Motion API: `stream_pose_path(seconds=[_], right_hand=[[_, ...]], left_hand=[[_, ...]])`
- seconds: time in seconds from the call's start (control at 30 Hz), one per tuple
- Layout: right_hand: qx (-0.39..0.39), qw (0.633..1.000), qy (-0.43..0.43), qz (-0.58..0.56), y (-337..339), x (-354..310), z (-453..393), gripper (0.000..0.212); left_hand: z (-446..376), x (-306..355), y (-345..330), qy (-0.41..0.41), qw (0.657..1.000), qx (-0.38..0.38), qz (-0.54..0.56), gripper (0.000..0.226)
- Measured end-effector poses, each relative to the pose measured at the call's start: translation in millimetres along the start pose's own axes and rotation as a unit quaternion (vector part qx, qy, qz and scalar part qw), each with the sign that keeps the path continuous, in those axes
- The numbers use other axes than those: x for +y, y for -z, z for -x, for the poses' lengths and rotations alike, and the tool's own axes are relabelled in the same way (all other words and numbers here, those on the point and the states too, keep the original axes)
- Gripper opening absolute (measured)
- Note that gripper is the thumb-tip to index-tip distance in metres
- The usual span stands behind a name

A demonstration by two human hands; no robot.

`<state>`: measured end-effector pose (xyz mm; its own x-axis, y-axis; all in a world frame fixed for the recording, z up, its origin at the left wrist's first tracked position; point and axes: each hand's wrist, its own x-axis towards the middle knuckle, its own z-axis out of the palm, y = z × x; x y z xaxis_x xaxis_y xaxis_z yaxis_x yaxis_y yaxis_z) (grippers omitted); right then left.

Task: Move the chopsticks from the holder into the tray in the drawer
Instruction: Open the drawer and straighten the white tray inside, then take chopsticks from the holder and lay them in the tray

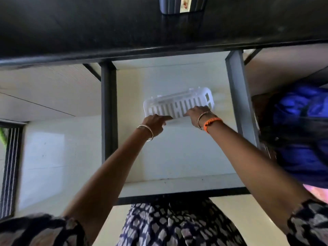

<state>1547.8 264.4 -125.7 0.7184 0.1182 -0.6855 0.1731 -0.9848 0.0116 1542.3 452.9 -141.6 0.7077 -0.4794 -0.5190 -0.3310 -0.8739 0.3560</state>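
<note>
A white slotted plastic tray lies tilted in the open drawer, toward its back. My left hand touches the tray's near left edge with an extended finger. My right hand grips the tray's near right edge. The tray looks empty from here. A dark holder with a label stands on the black countertop at the top of the view. No chopsticks are visible.
The drawer has dark side rails and a white floor. A blue bag or cloth sits to the right of the drawer. A pale tiled floor lies to the left. My patterned clothing is below.
</note>
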Motion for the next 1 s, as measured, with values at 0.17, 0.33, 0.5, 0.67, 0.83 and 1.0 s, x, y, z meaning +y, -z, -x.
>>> stream_pose_path(seconds=[0.17, 0.33, 0.5, 0.67, 0.83, 1.0], right_hand=[[-0.066, 0.997, 0.016, -0.026, -41, -17, 56, 0.06], [-0.076, 0.997, 0.03, -0.019, -57, -24, 73, 0.061], [-0.124, 0.989, 0.053, -0.062, -44, -23, 81, 0.062], [0.021, 0.969, 0.105, -0.22, 47, 6, 80, 0.046], [0.345, 0.817, 0.08, -0.455, 168, 44, 70, 0.025], [0.46, 0.654, -0.032, -0.6, 251, 81, 25, 0.025]], left_hand=[[53, 15, -39, 0.0, 0.998, -0.05, 0.031, 0.074], [75, 23, -53, -0.002, 0.997, -0.049, 0.052, 0.072], [82, 30, -46, 0.009, 0.995, -0.052, 0.086, 0.053], [71, 37, 42, -0.04, 0.979, 0.132, 0.147, 0.025], [36, 53, 172, -0.035, 0.911, 0.352, 0.215, 0.028], [-9, 58, 259, -0.039, 0.883, 0.421, 0.203, 0.033]])
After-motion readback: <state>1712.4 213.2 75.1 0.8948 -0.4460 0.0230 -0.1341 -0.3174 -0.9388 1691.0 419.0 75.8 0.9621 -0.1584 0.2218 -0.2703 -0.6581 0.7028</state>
